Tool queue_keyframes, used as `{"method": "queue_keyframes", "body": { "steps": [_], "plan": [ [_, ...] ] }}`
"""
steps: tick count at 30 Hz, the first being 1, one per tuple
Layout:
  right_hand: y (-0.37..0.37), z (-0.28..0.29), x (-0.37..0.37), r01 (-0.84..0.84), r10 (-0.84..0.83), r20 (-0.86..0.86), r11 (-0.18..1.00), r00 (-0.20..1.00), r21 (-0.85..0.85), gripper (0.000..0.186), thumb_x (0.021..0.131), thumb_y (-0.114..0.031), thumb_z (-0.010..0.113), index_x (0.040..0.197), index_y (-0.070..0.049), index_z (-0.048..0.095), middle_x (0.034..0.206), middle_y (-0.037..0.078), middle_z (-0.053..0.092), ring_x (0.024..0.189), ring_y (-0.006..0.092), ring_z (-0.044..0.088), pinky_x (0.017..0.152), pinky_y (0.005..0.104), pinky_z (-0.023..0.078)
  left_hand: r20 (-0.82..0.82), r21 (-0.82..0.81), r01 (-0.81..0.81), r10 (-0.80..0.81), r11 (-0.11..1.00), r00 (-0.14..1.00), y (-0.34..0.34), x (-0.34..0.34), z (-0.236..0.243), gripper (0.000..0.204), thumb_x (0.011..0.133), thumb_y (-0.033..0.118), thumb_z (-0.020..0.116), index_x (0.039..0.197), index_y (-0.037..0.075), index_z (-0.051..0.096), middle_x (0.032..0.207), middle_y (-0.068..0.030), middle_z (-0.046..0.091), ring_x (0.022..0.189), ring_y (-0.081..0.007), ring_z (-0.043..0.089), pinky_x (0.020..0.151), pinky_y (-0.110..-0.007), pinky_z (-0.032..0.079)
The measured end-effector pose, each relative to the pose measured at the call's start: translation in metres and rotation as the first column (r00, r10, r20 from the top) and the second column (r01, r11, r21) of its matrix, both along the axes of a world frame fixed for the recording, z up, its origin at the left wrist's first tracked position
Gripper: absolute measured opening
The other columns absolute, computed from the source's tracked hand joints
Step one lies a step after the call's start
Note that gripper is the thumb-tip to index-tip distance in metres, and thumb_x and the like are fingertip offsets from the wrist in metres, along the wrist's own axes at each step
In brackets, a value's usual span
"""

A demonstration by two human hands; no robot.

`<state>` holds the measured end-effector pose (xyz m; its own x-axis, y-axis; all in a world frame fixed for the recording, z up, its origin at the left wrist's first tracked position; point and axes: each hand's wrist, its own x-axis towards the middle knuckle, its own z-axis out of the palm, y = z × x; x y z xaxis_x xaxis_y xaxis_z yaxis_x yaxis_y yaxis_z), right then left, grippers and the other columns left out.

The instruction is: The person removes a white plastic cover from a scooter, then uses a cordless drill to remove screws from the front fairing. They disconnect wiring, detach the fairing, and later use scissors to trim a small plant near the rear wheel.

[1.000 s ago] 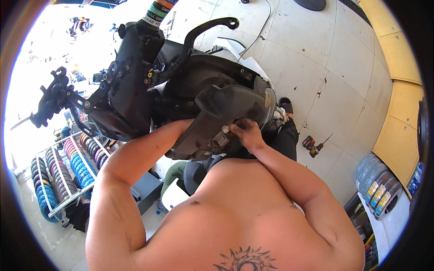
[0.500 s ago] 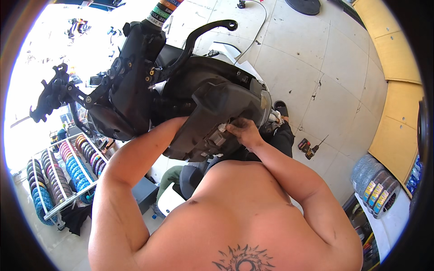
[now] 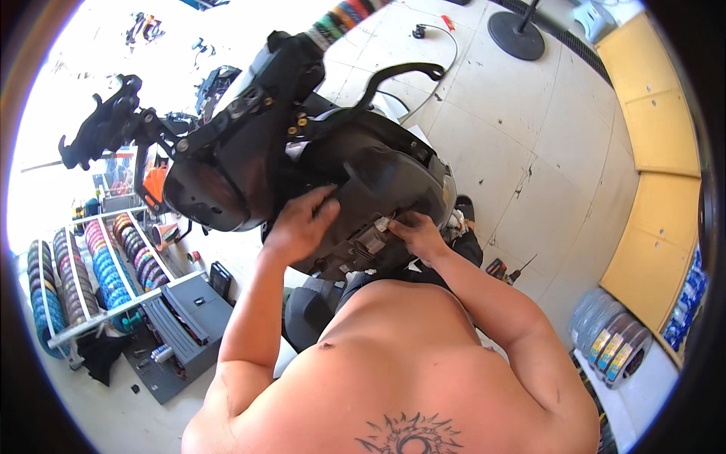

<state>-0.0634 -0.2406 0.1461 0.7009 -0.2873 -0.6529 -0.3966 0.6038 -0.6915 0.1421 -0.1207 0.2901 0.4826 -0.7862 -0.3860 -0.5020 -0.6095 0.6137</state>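
Note:
My left hand (image 3: pixel 302 223) lies at the left edge of a dark plastic body panel (image 3: pixel 393 189), fingers curled but apart, holding nothing visible. The panel rests against the front of a partly stripped black motor scooter (image 3: pixel 238 151). Lower on the panel, my right hand (image 3: pixel 417 234) pinches a small pale connector (image 3: pixel 384 224) beside a dark electrical housing (image 3: pixel 369 242). Black brackets and levers stick out from the scooter to the upper left.
A rack of coloured wire spools (image 3: pixel 106 268) and an open grey toolbox (image 3: pixel 170 333) stand at the lower left. A drill (image 3: pixel 499 268) lies on the tiled floor (image 3: pixel 552 151). Yellow boards (image 3: pixel 658 227), more spools (image 3: pixel 609 333) and a round black stand base (image 3: pixel 514 36) are at the right.
My left hand has come out from behind the panel and now shows on its left side. My right hand stays at the connector. The view has shifted.

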Motion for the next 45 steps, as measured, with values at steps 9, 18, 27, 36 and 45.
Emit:
{"method": "queue_keyframes", "body": {
  "steps": [9,18,27,36,45],
  "plan": [
    [-0.063,0.039,0.009,-0.138,0.152,-0.032,0.762,0.988,-0.633,0.024,0.088,-0.016,0.066,0.102,0.004,0.064,0.091,0.010,0.066,0.083,0.0152,0.062,0.077,0.0300,0.049,0.232,-0.424,-0.426,0.551,0.799,0.802,0.148,-0.049,-0.007,0.057,0.078,0.003,0.064,0.132,0.004,0.046,0.126,-0.0180,0.048,0.114,-0.0330,0.049,0.096,-0.040,0.043],
    [-0.096,0.015,0.050,-0.176,0.179,-0.075,0.659,0.981,-0.732,0.042,0.098,-0.034,0.054,0.115,0.004,0.060,0.103,0.011,0.066,0.098,0.0181,0.059,0.089,0.0301,0.045,-0.377,-0.342,-0.872,0.798,0.351,0.469,0.161,-0.078,-0.084,0.046,0.080,0.008,0.070,0.121,0.002,0.048,0.110,-0.0125,0.055,0.088,-0.0208,0.060,0.076,-0.034,0.050],
    [-0.091,0.034,0.048,-0.044,0.059,-0.003,0.719,0.998,-0.694,0.045,0.103,-0.040,0.038,0.093,-0.002,0.061,0.064,-0.002,0.052,0.057,0.0057,0.044,0.052,0.0229,0.033,-0.200,-0.584,-0.559,0.563,0.589,0.802,0.174,-0.076,-0.084,0.028,0.073,0.002,0.073,0.093,0.002,0.053,0.080,-0.0099,0.055,0.072,-0.0215,0.053,0.067,-0.033,0.045],
    [-0.078,0.050,0.058,0.012,0.066,0.078,0.685,0.995,-0.728,0.053,0.102,-0.048,0.033,0.095,-0.003,0.060,0.064,-0.003,0.054,0.053,0.0041,0.042,0.048,0.0204,0.031,-0.233,-0.650,-0.427,0.370,0.628,0.899,0.178,-0.080,-0.078,0.031,0.072,0.017,0.078,0.081,0.004,0.052,0.075,-0.0119,0.052,0.066,-0.0274,0.048,0.058,-0.035,0.038],
    [-0.077,0.052,0.062,0.041,0.019,0.080,0.729,0.997,-0.684,0.051,0.102,-0.046,0.034,0.096,-0.003,0.061,0.068,-0.002,0.057,0.055,0.0040,0.044,0.049,0.0193,0.033,-0.278,-0.626,-0.413,0.306,0.661,0.911,0.178,-0.073,-0.082,0.031,0.065,0.016,0.078,0.074,0.004,0.051,0.073,-0.0119,0.049,0.065,-0.0299,0.046,0.060,-0.037,0.039]
  ]
}}
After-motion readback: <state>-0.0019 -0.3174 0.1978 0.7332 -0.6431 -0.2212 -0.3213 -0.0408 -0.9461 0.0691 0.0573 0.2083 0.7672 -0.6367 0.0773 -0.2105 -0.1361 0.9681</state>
